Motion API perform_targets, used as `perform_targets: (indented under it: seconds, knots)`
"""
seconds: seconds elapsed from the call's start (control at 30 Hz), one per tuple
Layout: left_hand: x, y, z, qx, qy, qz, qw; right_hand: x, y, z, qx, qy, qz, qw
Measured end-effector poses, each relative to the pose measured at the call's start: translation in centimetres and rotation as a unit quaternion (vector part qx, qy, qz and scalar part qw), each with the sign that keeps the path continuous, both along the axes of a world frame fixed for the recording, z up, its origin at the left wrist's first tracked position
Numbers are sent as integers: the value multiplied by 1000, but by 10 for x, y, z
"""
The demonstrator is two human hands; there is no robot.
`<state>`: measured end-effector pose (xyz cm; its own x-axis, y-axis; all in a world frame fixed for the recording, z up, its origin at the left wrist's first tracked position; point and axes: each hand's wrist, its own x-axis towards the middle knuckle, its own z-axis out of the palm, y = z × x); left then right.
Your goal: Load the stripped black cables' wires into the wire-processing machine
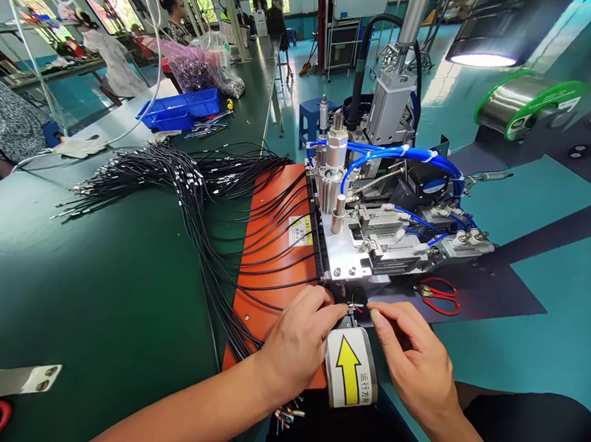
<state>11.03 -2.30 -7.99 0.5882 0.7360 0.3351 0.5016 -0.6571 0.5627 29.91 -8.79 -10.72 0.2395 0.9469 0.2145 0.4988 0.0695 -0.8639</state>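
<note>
My left hand [301,335] is closed in a pinch at the front of the metal machine [334,243]. From its fingertips stick out thin stripped wires [356,308], with red and white among them; the cable behind them is mostly hidden by the hand. Just right of the wire tips, my right hand [417,362] has thumb and forefinger pressed together. What they hold, if anything, is too small to make out. Below the wires sits a rounded guard [333,383] bearing a yellow arrow. Several black cables [272,267] lie across the orange cover [259,229] left of the machine.
A large bundle of black cables [149,165] spreads over the green bench [97,269]. Red-handled cutters [438,296] lie right of the machine, below a solder wire spool [523,105]. A blue bin [182,107] stands farther back. Other people [108,56] are at the left.
</note>
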Motion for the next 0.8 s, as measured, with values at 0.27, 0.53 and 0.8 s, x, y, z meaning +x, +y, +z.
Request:
perform_targets:
  seconds: [0.27,0.53,0.8]
  knots:
    - [1,1,-1,8,-2,1,1000,-8,-2,1,5,11,8,1000]
    - [0,0,-1,-1,6,3,1000,-10,1,6,54,-39,15,998]
    - [0,0,0,3,11,-5,1000,-11,8,6,70,-77,22,994]
